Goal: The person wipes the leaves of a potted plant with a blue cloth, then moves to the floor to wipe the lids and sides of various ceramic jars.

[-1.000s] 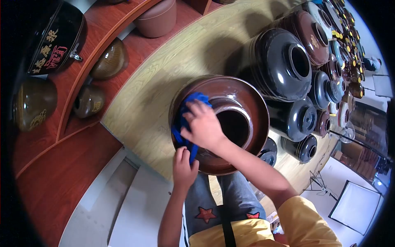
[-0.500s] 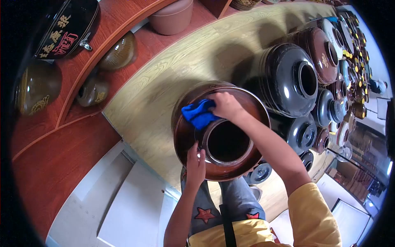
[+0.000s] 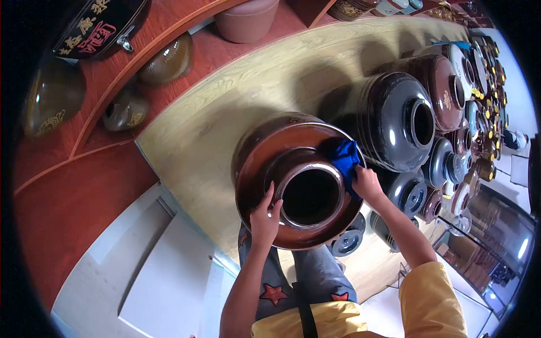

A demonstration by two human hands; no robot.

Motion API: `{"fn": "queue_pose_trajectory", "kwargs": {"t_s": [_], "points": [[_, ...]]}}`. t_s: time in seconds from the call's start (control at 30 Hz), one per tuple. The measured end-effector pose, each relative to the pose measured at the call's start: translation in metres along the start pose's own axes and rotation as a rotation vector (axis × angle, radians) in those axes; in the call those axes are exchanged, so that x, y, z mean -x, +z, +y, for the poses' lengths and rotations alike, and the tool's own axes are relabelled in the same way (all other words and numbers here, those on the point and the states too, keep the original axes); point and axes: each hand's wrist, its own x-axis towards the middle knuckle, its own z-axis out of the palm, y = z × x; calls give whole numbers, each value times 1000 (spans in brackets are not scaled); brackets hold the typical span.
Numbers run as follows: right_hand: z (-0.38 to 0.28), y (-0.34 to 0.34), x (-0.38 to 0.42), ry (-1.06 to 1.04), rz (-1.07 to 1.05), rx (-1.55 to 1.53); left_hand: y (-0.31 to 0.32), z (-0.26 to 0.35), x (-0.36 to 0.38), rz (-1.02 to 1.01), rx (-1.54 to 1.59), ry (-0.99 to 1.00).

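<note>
A brown glazed jar (image 3: 252, 191) stands before me, seen from above, with a wide shoulder and a raised neck around its dark mouth. My right hand (image 3: 367, 183) is closed on a bunched blue cloth (image 3: 345, 156), pressing it against the right side of the jar's shoulder, between the neck and the outer edge. On the opposite side, my left hand (image 3: 265, 222) rests against the neck with thumb and forefinger apart; its other fingers are partly hidden.
A large black jar (image 3: 389, 121) lies close on the right, with rows of other jars behind it. To the left, a curved red-brown wooden shelf (image 3: 112, 110) carries several brown pots. Wooden floor (image 3: 208, 135) runs between them.
My right hand has swept the blue cloth from the far left of the shoulder around to its right side. My left hand stays at the neck, with thumb and forefinger now more spread.
</note>
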Motion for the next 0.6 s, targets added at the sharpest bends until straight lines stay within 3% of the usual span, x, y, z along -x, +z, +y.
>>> {"fn": "queue_pose_trajectory", "kwargs": {"t_s": [0.13,0.23,0.27,0.33,0.4,0.47,0.53,0.6], "points": [[-32,-16,-31,-64,185,-173,0,-6,-3,11,68,2],[-74,-29,-67,-250,129,4,6,-15,0,2,221,-100],[-98,-39,-73,-225,6,154,12,-21,1,91,206,-56],[-147,-44,-73,-298,-41,314,19,-23,5,181,189,-9],[-184,-25,-67,-471,67,478,26,-18,10,364,385,-125],[-219,-18,-54,-504,-66,543,32,-23,19,454,277,-183],[-228,0,-39,-595,99,559,30,-21,33,539,169,-236],[-233,16,-29,-676,107,500,25,-14,60,736,299,-250]]}}
